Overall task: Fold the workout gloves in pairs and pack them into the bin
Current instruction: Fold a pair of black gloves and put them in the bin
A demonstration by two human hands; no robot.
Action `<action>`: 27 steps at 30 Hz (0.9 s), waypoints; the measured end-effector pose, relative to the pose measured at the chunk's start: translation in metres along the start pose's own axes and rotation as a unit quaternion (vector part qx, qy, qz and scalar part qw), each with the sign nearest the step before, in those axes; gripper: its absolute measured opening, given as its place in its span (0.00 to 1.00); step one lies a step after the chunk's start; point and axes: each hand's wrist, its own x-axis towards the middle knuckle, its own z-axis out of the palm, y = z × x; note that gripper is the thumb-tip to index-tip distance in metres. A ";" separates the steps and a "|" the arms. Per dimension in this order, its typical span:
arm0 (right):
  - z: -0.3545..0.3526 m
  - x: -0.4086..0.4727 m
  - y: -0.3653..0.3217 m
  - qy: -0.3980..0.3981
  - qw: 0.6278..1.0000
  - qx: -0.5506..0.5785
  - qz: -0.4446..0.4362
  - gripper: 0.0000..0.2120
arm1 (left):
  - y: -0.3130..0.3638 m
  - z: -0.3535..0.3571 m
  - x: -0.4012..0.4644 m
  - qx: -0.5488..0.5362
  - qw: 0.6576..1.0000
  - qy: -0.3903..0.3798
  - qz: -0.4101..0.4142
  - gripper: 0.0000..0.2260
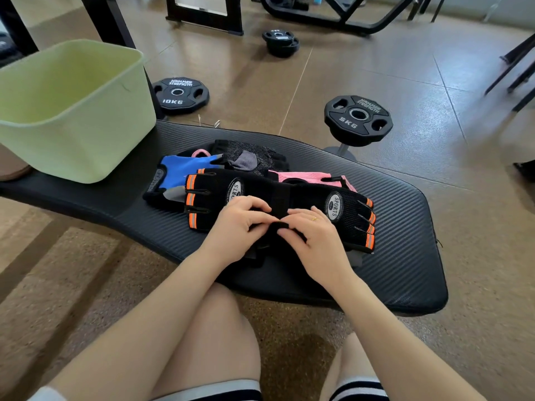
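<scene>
Black padded bench (405,233), seen from above, running from the far left to a rounded near-right corner. Green bin (72,111) at the bench's far-left end, mouth up, nothing visible inside, its near wall close to the bench's near edge there.

Gloves heaped mid-bench, right of the bin with a strip of bare pad between. Nearest the near edge: two black gloves with orange stripes, laid cuff to cuff, the left black glove (211,198) with fingers toward the bin, the right black glove (350,215) with fingers toward the right end. Behind them, toward the far edge: blue glove (185,169), grey-patterned black glove (252,157), pink glove (307,178), all overlapping.

Left hand (240,227) and right hand (312,235) close together over the joined cuffs, fingers curled, both pinching a black wrist strap (279,204) where the two gloves meet. Gold ring on the right hand.

Bare pad to the right of the gloves up to the right end, and a narrow margin along the near edge under the wrists. Knees just below the near edge.

On the floor beyond the far edge: a 10 kg plate (181,95) lying flat near the bin, a 5 kg plate (358,118) on a short post just beside the bench, more plates (280,43) farther off, black machine frames at the back.
</scene>
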 end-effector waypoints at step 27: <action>-0.005 -0.003 -0.008 -0.069 0.947 -0.314 -0.017 0.16 | 0.012 -0.005 -0.004 0.027 0.999 -0.016 -0.040 0.03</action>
